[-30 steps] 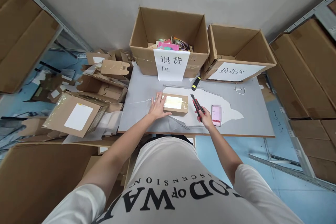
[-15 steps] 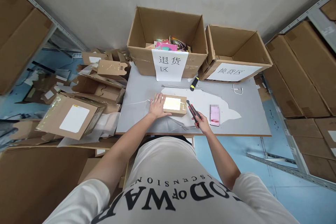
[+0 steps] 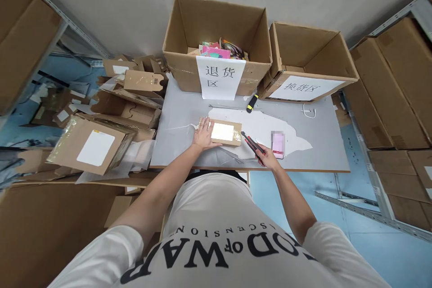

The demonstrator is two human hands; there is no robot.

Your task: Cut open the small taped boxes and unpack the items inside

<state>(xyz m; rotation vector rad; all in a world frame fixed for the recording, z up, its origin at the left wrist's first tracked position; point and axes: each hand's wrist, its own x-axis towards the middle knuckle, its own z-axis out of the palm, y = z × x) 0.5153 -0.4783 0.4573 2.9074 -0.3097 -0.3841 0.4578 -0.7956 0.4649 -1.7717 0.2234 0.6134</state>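
Observation:
A small brown cardboard box (image 3: 238,132) with a white label and clear tape lies on the grey table. My left hand (image 3: 203,135) spans its left end, fingers over the top and thumb along the near side. A black and red utility knife (image 3: 251,144) is gripped in my right hand (image 3: 268,157), its tip close to the box's right end. Just right of that hand lies a pink phone-like rectangle (image 3: 278,144), partly blurred out.
A yellow and black handle (image 3: 251,104) lies before two large labelled cartons, the left one (image 3: 182,72) holding colourful packages, the other (image 3: 265,85) beside it. Cardboard boxes (image 3: 96,146) pile up at the left. A white cable loop (image 3: 309,111) lies at the right.
My right hand has moved slightly right and nearer to me with the utility knife. My left hand stays on the box. The camera view has shifted a little.

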